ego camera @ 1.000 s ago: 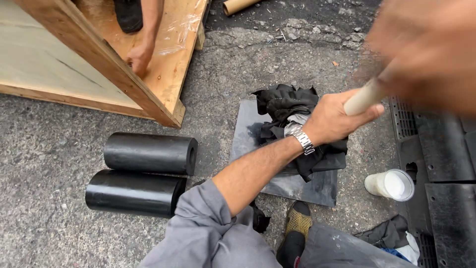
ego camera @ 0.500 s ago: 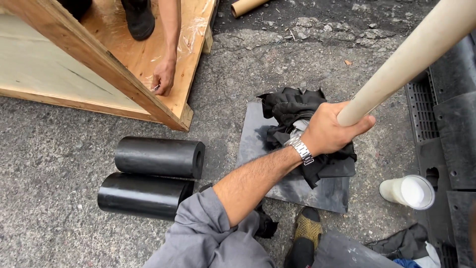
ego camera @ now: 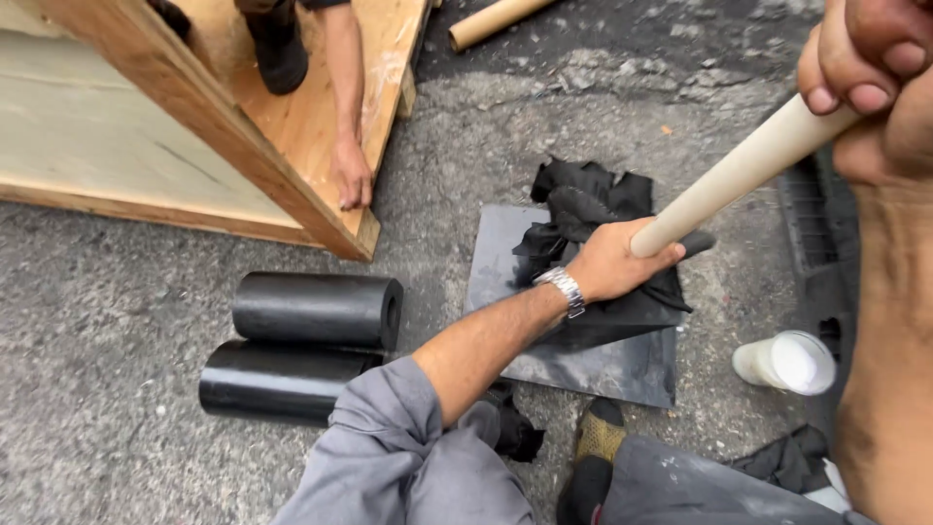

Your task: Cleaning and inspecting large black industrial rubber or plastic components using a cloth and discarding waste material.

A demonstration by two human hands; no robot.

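A pale wooden pole (ego camera: pixel 739 175) is gripped at its lower end by the left hand (ego camera: pixel 617 262) and near 1 o'clock by the right hand (ego camera: pixel 865 68), above black cloth (ego camera: pixel 583 209) on a dark square mat (ego camera: pixel 603 360). Two black cylinders (ego camera: pixel 311 335) are seen at 8 o'clock, a white cup (ego camera: pixel 792 362) at 4 o'clock.

Left hand (ego camera: pixel 612 262) and right hand (ego camera: pixel 865 68) grip a pale wooden pole (ego camera: pixel 739 175) over black cloth (ego camera: pixel 593 209).

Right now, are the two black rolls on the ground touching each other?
Touching. The head view shows the upper roll lying right against the lower roll, side by side on the pavement, with no gap visible between them.
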